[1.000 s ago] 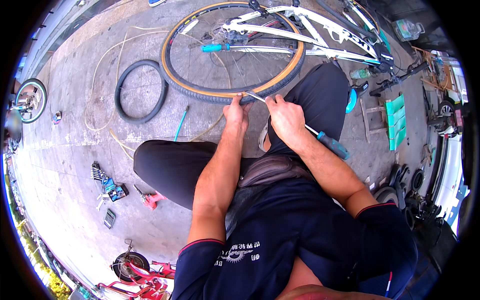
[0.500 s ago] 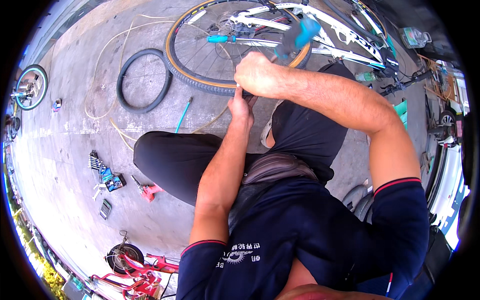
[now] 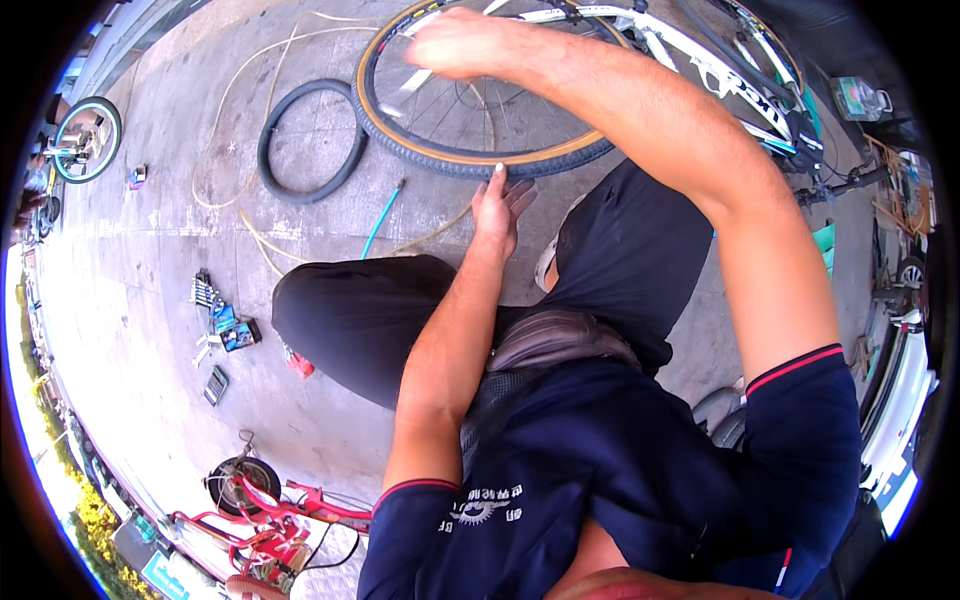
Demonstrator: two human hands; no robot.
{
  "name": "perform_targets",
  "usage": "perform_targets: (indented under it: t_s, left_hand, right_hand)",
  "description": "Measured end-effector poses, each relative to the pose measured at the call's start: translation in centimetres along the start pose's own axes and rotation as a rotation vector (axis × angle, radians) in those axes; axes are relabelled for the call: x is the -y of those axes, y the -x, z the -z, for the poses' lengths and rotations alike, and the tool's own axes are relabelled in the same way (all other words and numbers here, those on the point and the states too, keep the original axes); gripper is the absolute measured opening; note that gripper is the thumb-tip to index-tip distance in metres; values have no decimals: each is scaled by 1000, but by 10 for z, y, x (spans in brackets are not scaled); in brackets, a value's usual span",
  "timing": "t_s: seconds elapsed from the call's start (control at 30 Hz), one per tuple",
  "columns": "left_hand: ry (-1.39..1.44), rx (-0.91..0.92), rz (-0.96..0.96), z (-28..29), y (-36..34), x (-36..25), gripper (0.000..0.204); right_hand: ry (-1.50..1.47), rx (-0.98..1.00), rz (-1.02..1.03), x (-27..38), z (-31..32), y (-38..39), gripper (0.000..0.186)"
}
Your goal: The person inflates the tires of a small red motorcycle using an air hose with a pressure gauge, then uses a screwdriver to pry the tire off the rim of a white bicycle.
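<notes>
**Wheel on the pavement, one hand on the tyre**

The bicycle wheel lay flat on the paving at twelve o'clock from the seated person. The left hand rested open, fingers spread, against the tyre's near edge at six o'clock of the rim. The right hand reached across the spokes, blurred; whether it held anything could not be told. The wheel looked light but springy, its tan-walled tyre grippy: best held at the rim, not the thin spokes. A loose black tyre lay at nine o'clock.
</notes>
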State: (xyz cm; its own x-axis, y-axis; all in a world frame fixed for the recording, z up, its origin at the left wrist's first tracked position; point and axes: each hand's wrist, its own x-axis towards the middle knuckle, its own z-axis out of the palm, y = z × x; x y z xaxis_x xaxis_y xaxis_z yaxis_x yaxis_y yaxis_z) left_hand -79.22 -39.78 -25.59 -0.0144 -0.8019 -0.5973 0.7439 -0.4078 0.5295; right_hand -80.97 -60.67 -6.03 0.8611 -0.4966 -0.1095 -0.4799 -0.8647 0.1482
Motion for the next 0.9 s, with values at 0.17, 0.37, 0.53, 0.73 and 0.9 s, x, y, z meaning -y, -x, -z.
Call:
perform_targets:
  t_s: [0.17,0.37,0.53,0.73,0.9]
  left_hand:
    - [70,126,126,24,-13,28,56]
    - [-1078,463,122,85,-49,74,44]
    - [-703,266,-183,31,19,65,49]
    - [-657,158,167,-1,16,35,48]
    - [-639,102,46,3,-4,32,45]
  right_hand:
    - [-789,-122,-123,129,-69,-55,12]
    - [-936,223,-418,219,-146,-60,26]
    - [-837,-298,-474,148,-124,-40,22]
    - [-242,-132,-589,-12,-160,-22,40]
    - [-106,-4,-420,-17,-172,-35,40]
